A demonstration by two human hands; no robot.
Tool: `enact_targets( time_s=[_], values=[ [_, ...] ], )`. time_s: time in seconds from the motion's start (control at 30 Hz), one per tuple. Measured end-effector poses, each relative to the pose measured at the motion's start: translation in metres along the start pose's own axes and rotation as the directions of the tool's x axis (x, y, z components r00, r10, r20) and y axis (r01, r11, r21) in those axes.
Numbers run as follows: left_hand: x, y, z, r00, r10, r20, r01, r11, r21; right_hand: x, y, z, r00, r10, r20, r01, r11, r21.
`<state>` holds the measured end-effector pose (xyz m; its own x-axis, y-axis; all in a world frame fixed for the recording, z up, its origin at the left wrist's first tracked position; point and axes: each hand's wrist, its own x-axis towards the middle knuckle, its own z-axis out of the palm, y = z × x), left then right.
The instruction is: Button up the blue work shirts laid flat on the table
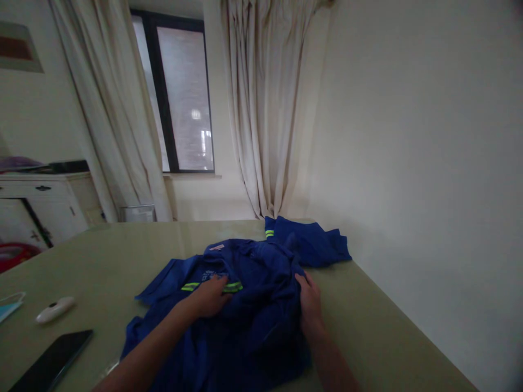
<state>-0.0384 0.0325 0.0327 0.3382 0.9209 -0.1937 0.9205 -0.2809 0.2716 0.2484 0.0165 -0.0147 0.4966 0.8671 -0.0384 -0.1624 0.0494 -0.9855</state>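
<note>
A crumpled dark-blue work shirt (261, 316) with yellow-green stripes lies spread in front of me, its collar at the far side. White lettering and a pale label show on it. My left hand (210, 296) is on its front beside the stripe, fingers bent into the cloth as if pinching it; the fingertips are partly hidden. At the right edge of the shirt, my right hand (310, 299) is closed on the fabric, thumb on the near side.
Behind the shirt, a folded blue garment (322, 245) lies by the wall. On the left of the green table (134, 239) are a black phone (53, 359), a white oval device (55, 310) and a face mask (10, 309). The wall (429, 218) borders the table's right side.
</note>
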Motion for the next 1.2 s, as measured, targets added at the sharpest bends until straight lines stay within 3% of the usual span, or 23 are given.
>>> enact_targets(
  time_s=[0.17, 0.37, 0.47, 0.53, 0.67, 0.73, 0.8, 0.87, 0.9, 1.03, 1.1, 1.13, 1.2],
  values=[
    [0.007, -0.019, 0.015, 0.99, -0.117, -0.082, 0.122, 0.991, 0.055, -0.008, -0.003, 0.005, 0.999, 0.003, 0.055, -0.002, 1.0, -0.006],
    [0.012, -0.032, -0.002, 0.991, -0.097, -0.092, 0.103, 0.993, 0.058, -0.006, 0.005, 0.005, 0.997, -0.025, 0.07, 0.031, 0.996, -0.086],
    [0.008, -0.039, -0.015, 0.971, -0.174, -0.164, 0.183, 0.982, 0.043, -0.002, 0.008, 0.002, 0.996, -0.068, 0.058, 0.073, 0.992, -0.1],
    [0.003, -0.047, -0.027, 0.922, -0.274, -0.273, 0.289, 0.957, 0.013, 0.0, 0.008, -0.001, 0.995, -0.095, 0.042, 0.099, 0.99, -0.096],
    [-0.009, -0.059, -0.05, 0.753, -0.472, -0.458, 0.476, 0.872, -0.116, -0.002, -0.001, 0.0, 0.992, -0.126, 0.03, 0.128, 0.988, -0.084],
    [-0.014, -0.058, -0.056, 0.705, -0.496, -0.507, 0.486, 0.859, -0.164, -0.008, -0.006, 0.005, 0.984, -0.173, 0.05, 0.177, 0.98, -0.088],
    [-0.015, -0.052, -0.057, 0.688, -0.458, -0.562, 0.44, 0.88, -0.179, -0.016, -0.009, 0.011, 0.959, -0.236, 0.158, 0.252, 0.964, -0.09],
    [-0.012, -0.044, -0.05, 0.695, -0.374, -0.614, 0.352, 0.922, -0.163, -0.026, -0.009, 0.019, 0.91, -0.263, 0.321, 0.311, 0.945, -0.105],
    [-0.01, -0.04, -0.044, 0.723, -0.327, -0.608, 0.306, 0.941, -0.142, -0.032, -0.007, 0.022, 0.882, -0.256, 0.396, 0.332, 0.934, -0.135],
    [0.0, -0.028, -0.007, 0.895, -0.224, -0.385, 0.197, 0.974, -0.11, -0.056, 0.004, 0.031, 0.736, -0.166, 0.656, 0.495, 0.793, -0.355],
    [0.005, -0.026, 0.009, 0.907, -0.239, -0.347, 0.193, 0.968, -0.163, -0.064, 0.008, 0.034, 0.65, -0.129, 0.748, 0.595, 0.7, -0.396],
    [0.007, -0.025, 0.014, 0.897, -0.252, -0.364, 0.185, 0.96, -0.208, -0.066, 0.01, 0.035, 0.63, -0.124, 0.767, 0.619, 0.676, -0.399],
    [0.013, -0.025, 0.016, 0.869, -0.28, -0.408, 0.144, 0.932, -0.334, -0.065, 0.013, 0.036, 0.655, -0.128, 0.745, 0.599, 0.689, -0.408]
  ],
)
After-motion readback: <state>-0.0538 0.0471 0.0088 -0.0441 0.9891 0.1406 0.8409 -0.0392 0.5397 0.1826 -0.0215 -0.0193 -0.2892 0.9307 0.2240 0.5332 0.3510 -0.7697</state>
